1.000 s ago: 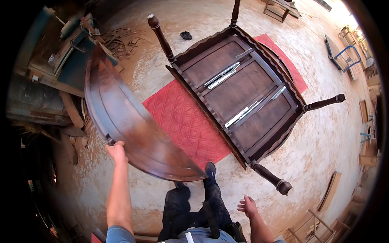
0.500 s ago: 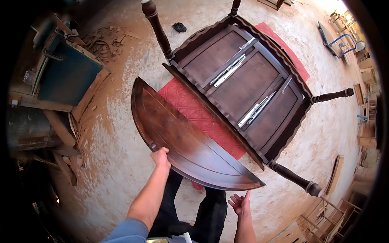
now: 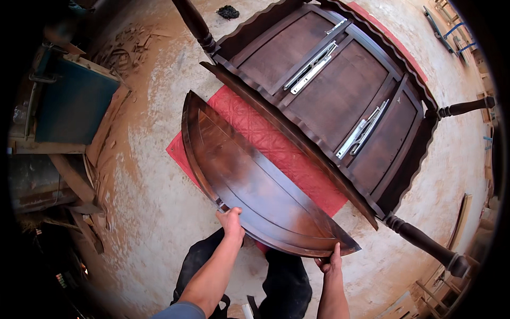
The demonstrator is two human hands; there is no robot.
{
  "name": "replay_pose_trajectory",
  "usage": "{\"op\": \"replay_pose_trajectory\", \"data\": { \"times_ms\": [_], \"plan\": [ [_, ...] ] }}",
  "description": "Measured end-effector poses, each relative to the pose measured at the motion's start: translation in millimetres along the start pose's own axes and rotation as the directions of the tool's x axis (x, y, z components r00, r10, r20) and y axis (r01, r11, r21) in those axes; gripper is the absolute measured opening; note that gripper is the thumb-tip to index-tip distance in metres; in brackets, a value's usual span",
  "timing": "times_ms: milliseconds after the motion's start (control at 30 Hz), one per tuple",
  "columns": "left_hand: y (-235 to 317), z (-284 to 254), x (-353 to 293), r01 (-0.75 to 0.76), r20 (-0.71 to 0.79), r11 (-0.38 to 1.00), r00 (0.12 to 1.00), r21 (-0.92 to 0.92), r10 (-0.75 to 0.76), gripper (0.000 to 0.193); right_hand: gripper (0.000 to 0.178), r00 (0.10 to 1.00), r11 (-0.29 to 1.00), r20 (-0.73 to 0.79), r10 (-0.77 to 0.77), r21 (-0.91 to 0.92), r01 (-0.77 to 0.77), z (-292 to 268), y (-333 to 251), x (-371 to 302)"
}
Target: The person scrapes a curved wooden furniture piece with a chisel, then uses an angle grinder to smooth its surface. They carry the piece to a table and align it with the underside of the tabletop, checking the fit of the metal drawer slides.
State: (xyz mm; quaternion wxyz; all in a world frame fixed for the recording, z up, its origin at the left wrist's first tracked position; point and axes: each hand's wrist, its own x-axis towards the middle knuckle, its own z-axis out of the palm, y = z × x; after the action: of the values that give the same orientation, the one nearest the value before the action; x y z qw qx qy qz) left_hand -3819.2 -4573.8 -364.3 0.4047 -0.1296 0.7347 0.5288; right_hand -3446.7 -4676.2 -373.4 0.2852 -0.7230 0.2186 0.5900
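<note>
A dark brown half-round wooden table leaf (image 3: 260, 183) hangs in front of me, its curved edge toward my legs. My left hand (image 3: 231, 222) is closed on that curved edge near a small dark notch. At the right end, my right hand (image 3: 330, 260) grips the edge near the pointed tip, thumb on top and fingers underneath, partly hidden. Beyond the leaf lies an upside-down wooden table (image 3: 340, 95) with turned legs, a scalloped apron and metal slide rails (image 3: 313, 68) on its underside. A red quilted pad (image 3: 276, 154) lies beneath the table and extends under the leaf.
On the left stands a blue-green panel (image 3: 74, 101) on a wooden bench, with wood scraps (image 3: 125, 50) heaped behind. A black crumpled bundle (image 3: 228, 11) sits on the dusty floor. The table's near right leg (image 3: 425, 242) juts toward me. A blue-handled trolley (image 3: 446, 32) stands far right.
My right hand, free and spread before, has taken hold of the leaf's right end. The leaf has shifted slightly right, and my view has moved nearer to the upturned table.
</note>
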Motion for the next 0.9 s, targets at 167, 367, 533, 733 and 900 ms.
{"op": "replay_pose_trajectory", "data": {
  "times_ms": [167, 367, 533, 733, 900],
  "plan": [
    [-53, 19, 46, -0.082, 0.017, 0.997, 0.997, 0.017, 0.081, 0.065, 0.066, 0.982, 0.997, 0.171, 0.076, -0.022, -0.073, -12, -4, 97],
    [-111, 44, 94, -0.106, 0.049, 0.994, 0.993, 0.001, 0.105, 0.064, 0.07, 0.946, 0.992, 0.324, -0.011, 0.123, -0.031, -14, -4, 178],
    [-148, 59, 128, -0.084, 0.103, 0.996, 0.991, -0.031, 0.087, 0.062, 0.073, 0.951, 0.98, 0.297, -0.083, 0.2, 0.024, -9, -10, 236],
    [-181, 64, 155, -0.05, 0.165, 0.998, 0.985, -0.045, 0.057, 0.064, 0.064, 0.942, 0.964, 0.306, -0.135, 0.261, 0.053, 0, -22, 275],
    [-195, 59, 170, 0.005, 0.211, 1.0, 0.978, -0.022, 0.0, 0.069, 0.06, 0.932, 0.963, 0.321, -0.171, 0.255, 0.089, 3, -23, 284]
  ]
}}
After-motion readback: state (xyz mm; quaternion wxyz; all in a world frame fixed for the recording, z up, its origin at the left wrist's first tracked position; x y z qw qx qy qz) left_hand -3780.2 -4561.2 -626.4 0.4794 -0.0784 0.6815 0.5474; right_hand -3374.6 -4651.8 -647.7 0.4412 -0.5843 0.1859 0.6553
